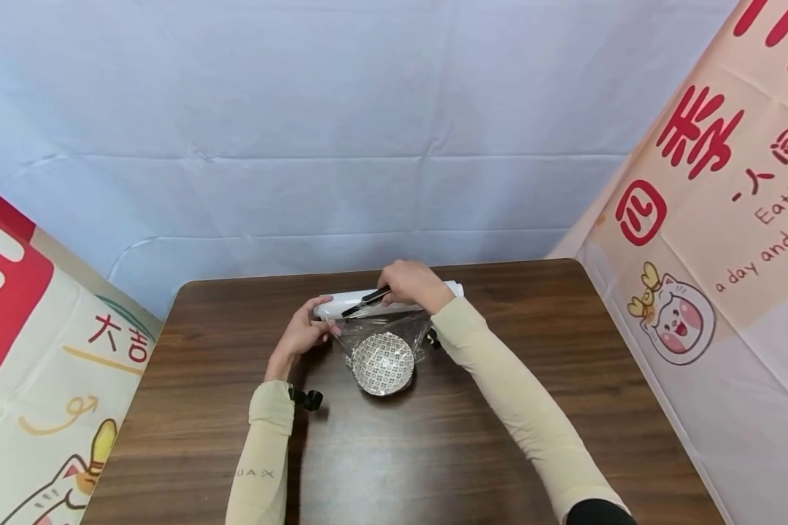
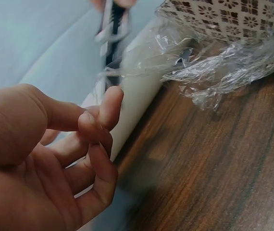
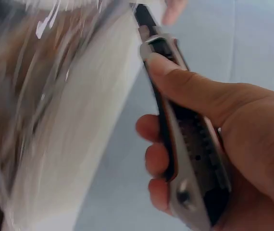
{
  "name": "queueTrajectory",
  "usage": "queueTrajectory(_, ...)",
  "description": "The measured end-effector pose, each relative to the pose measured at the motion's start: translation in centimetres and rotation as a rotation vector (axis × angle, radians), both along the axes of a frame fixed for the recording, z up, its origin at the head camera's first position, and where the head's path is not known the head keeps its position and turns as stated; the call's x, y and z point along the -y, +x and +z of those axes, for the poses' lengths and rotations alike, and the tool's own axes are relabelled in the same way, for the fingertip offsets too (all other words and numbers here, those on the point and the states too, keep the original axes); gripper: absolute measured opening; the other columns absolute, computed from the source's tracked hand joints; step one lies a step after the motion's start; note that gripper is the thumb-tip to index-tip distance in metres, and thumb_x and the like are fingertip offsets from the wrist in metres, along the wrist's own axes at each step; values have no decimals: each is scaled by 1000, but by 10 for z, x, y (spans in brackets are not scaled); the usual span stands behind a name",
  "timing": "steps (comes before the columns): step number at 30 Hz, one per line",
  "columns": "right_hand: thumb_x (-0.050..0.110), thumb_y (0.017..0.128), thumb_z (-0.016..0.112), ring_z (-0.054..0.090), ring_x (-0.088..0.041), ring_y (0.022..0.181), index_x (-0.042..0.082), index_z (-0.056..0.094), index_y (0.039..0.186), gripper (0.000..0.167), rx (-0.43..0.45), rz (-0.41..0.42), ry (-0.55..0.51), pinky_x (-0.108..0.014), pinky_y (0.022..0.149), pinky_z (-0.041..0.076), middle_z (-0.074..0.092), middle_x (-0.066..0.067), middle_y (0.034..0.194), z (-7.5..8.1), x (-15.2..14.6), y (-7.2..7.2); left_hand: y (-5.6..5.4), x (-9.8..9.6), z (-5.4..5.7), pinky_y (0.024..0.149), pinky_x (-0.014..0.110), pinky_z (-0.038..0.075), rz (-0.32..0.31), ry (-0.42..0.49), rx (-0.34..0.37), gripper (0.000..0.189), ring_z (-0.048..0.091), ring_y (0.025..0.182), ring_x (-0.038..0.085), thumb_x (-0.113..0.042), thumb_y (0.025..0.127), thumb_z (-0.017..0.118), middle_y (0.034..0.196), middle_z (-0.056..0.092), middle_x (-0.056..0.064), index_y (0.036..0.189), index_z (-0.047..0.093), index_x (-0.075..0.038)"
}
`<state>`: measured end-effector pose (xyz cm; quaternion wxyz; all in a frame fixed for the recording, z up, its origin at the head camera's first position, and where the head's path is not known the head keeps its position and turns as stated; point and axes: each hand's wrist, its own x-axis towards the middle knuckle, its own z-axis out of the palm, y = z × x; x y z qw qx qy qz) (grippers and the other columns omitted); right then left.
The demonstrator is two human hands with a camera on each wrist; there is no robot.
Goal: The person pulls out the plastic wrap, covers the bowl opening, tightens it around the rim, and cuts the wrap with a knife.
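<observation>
A bowl (image 1: 384, 363) with a brown-and-white flower pattern stands on the table under clear plastic wrap (image 2: 223, 70). Behind it lies a white roll of plastic wrap (image 1: 333, 306), and film stretches between roll and bowl. My right hand (image 1: 412, 283) grips a utility knife (image 3: 187, 130), thumb along its slider side, just above the roll. The knife's blade end points left, toward my left hand (image 1: 302, 332). With thumb and fingertips, the left hand pinches the film's edge at the roll's left end. Blur hides the exact contact between blade and film.
The brown wooden table (image 1: 223, 408) has its far edge just behind the roll. White cloth (image 1: 302, 146) hangs behind it, and printed banners (image 1: 716, 219) flank both sides. A small black device (image 1: 308, 399) is strapped at the left wrist.
</observation>
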<state>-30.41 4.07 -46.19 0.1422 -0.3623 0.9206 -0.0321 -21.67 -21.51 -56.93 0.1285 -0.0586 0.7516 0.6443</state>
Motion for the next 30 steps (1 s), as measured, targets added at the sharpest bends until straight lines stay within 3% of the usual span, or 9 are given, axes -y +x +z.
queueTrajectory(4,36,95,78,73,-18,92,23,80,119,27,24,-39,-7,-37,77,59,79,1,116,7,-24,-2,-1,1,1,54,21,43,1,-10,5,61,59,61,10,1,102,62,73,76,-2,157,42,-16)
queueTrajectory(8,36,96,77,74,-19,94,22,79,123,30,27,-43,-58,-38,75,59,79,0,119,7,-40,-3,-2,1,2,61,24,52,-4,-3,7,59,65,68,11,-1,104,59,80,77,1,158,40,-16)
queueTrajectory(13,42,97,76,74,-22,111,19,76,130,41,62,-67,-207,-42,91,61,76,-3,132,7,-53,-2,-2,-4,-1,73,31,62,3,2,16,52,70,74,12,-7,109,52,102,77,17,158,41,-20)
queueTrajectory(16,43,96,77,74,-23,115,16,75,132,45,64,-81,-272,-44,95,61,74,-4,135,9,-58,-1,-2,-11,-2,71,29,63,8,14,10,49,71,71,12,-13,111,52,117,73,27,158,40,-22)
queueTrajectory(19,44,95,77,74,-20,100,16,75,131,45,55,-77,-289,-40,89,59,75,-5,134,12,-60,0,-3,-19,-1,62,26,60,12,15,-22,49,71,63,10,-18,110,55,123,70,34,157,40,-20)
queueTrajectory(24,43,95,78,63,-14,76,17,76,130,43,67,-96,-289,-34,75,49,75,-4,132,11,-61,2,-10,-35,-6,48,26,45,9,-29,-77,48,57,48,8,-27,109,60,112,79,24,154,46,-22)
queueTrajectory(30,41,95,79,75,-23,109,18,78,127,40,38,-77,-267,-42,91,60,77,-2,130,3,-59,2,-12,-42,-12,47,25,45,-28,0,-96,52,53,44,9,-17,106,65,105,81,18,155,47,-25)
